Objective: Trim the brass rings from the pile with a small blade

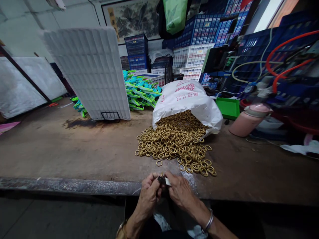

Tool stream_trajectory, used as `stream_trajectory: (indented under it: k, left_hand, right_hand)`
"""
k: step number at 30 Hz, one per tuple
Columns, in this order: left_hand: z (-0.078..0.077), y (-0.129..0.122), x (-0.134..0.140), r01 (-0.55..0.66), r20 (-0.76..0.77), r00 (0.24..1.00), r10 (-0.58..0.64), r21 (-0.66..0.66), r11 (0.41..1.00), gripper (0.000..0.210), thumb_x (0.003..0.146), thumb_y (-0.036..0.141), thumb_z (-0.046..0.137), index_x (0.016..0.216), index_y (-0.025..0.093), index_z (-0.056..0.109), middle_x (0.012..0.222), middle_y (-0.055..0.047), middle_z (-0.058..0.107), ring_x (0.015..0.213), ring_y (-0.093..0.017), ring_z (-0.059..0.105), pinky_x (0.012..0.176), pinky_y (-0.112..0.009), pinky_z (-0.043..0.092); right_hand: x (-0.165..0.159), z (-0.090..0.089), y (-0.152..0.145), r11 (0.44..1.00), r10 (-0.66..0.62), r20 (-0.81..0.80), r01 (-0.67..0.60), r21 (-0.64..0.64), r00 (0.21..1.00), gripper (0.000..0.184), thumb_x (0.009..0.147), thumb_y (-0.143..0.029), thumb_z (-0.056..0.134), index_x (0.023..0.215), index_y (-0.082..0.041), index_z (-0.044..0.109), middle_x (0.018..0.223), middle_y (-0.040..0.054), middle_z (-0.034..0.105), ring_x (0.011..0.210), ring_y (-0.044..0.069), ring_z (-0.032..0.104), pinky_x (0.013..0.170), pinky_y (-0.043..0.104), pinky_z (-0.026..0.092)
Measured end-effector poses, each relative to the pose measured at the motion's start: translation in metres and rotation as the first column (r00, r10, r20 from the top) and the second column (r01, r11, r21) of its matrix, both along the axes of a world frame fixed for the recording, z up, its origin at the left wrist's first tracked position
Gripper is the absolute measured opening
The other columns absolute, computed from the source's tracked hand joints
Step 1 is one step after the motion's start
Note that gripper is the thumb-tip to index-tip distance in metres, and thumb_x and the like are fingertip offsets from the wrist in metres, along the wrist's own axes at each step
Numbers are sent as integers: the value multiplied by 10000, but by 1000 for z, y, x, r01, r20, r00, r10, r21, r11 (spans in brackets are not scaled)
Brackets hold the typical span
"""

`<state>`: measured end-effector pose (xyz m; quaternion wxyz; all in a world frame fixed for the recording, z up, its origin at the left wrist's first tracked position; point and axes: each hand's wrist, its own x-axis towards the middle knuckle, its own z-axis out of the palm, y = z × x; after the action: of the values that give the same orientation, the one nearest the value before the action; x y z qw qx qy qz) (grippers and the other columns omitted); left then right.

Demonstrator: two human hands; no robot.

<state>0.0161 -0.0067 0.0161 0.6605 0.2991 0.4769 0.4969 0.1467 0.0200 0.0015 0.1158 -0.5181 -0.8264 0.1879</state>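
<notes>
My left hand (149,192) and my right hand (181,192) meet at the table's front edge, fingers closed in a pinch. Between their fingertips shows a sliver of a brass-coloured ring (161,174), mostly hidden. A small black piece (161,180) lies at my left thumb and a small white piece (167,182) at my right thumb; whether these are held or worn, I cannot tell. Just beyond my hands, a heap of brass-coloured rings (171,141) spills from the mouth of a white woven sack (185,98) lying on its side. One loose ring (159,163) sits in front of the heap.
On the brown table (99,149) stands a white ribbed panel (87,73) in a black wire stand (111,115). Behind it are green and blue plastic pieces (142,93). A green tray (228,108) and a pink bottle (250,119) are at right. Stacked crates (194,54) rise behind.
</notes>
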Motion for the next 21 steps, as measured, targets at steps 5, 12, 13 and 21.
stream_trajectory:
  k: [5, 12, 13, 21]
  left_hand:
    - [-3, 0, -1, -13, -57, 998, 14, 10, 1000, 334, 686, 468, 604, 678, 159, 477, 487, 64, 443, 364, -22, 294, 367, -154, 191]
    - [-2, -4, -5, -5, 64, 998, 2, 49, 999, 295, 724, 441, 583, 753, 166, 481, 547, 59, 460, 366, -16, 292, 359, -148, 197]
    - [-1, -5, -5, 5, 98, 995, -9, 48, 999, 287, 723, 429, 590, 763, 167, 480, 556, 57, 467, 368, -17, 298, 358, -148, 199]
    - [-6, -1, -7, -22, 249, 968, 28, -28, 999, 281, 728, 414, 588, 716, 175, 440, 564, 48, 495, 381, -27, 347, 355, -148, 220]
  right_hand:
    - [-4, -1, 1, 996, -68, 91, 61, 72, 994, 294, 664, -34, 370, 877, -190, 499, 665, 20, 600, 607, 162, 547, 537, 266, 261]
    - [4, -4, 18, 985, -173, 182, 172, 18, 968, 258, 692, -69, 402, 908, -177, 493, 688, 37, 613, 605, 161, 556, 499, 254, 232]
    - [6, -5, 20, 983, -183, 167, 184, 8, 969, 249, 694, -68, 391, 893, -178, 494, 680, 34, 608, 602, 157, 551, 499, 251, 230]
    - [-3, 8, 8, 995, -14, -165, -4, -103, 986, 309, 604, -25, 346, 831, -193, 471, 652, -6, 562, 620, 129, 526, 575, 214, 306]
